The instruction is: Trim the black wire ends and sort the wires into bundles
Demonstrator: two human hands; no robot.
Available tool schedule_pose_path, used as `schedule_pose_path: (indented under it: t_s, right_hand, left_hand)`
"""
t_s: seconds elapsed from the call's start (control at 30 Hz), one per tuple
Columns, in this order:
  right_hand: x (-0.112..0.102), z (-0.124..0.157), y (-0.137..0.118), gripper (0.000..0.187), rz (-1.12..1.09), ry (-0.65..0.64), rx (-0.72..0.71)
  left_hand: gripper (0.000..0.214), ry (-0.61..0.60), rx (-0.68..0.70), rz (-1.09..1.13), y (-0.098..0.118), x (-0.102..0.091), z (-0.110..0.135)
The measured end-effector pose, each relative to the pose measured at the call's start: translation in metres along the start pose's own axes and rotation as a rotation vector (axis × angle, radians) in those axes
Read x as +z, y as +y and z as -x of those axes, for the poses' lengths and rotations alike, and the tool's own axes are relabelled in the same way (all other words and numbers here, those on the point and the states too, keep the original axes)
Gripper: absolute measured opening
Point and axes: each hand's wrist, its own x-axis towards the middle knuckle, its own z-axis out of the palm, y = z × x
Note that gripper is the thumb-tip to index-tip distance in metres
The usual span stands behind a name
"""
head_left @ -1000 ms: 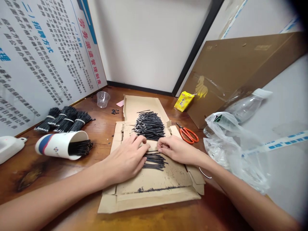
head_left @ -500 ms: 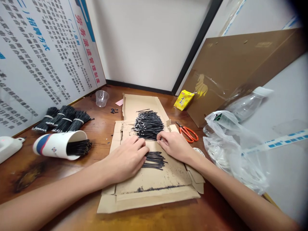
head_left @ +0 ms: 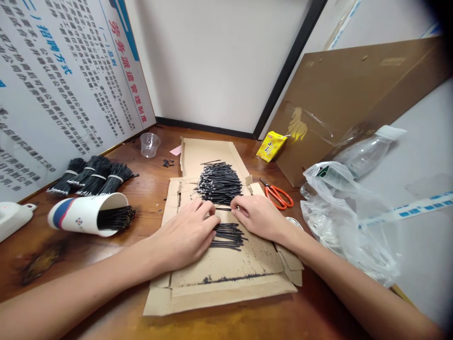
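A single black wire (head_left: 223, 209) spans the gap between my two hands, just in front of a heaped pile of short black wires (head_left: 220, 183) with pale ends. My left hand (head_left: 189, 230) has its fingers curled at the wire's left end. Thumb and forefinger of my right hand (head_left: 260, 216) pinch the right end. A smaller row of black wires (head_left: 228, 236) lies nearer to me, its left part hidden under my left fingers. Everything here rests on a flattened cardboard sheet (head_left: 233, 295).
Orange-handled snips (head_left: 279, 196) lie right of the cardboard. At left are a tipped paper cup (head_left: 83, 215) holding wires and several tied wire bundles (head_left: 97, 174). A clear plastic cup (head_left: 150, 144), a yellow carton (head_left: 271, 146) and a plastic bag (head_left: 339, 212) stand around.
The black wire now shows between both hands, a little in front of the pile, where it was hardly visible before. My hands have barely moved.
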Motion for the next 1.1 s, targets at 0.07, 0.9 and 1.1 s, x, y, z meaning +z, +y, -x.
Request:
schedule_pose_path:
  t_s: [0.07,0.9,1.1]
  right_hand:
    - [0.0,0.0,0.0,0.013,0.017,-0.005,-0.009]
    - [-0.011,0.001,0.001,0.013,-0.174,-0.136,-0.063]
    - [-0.007,-0.001,0.008,0.015,-0.089,0.049,0.027]
  left_hand:
    - [0.021,0.002,-0.003,0.001,0.0,0.0,0.001]
    - [0.022,0.045,0.015,0.003,0.0,0.0,0.0]
    - [0.025,0.0,0.027,-0.009,-0.001,0.001,-0.001]
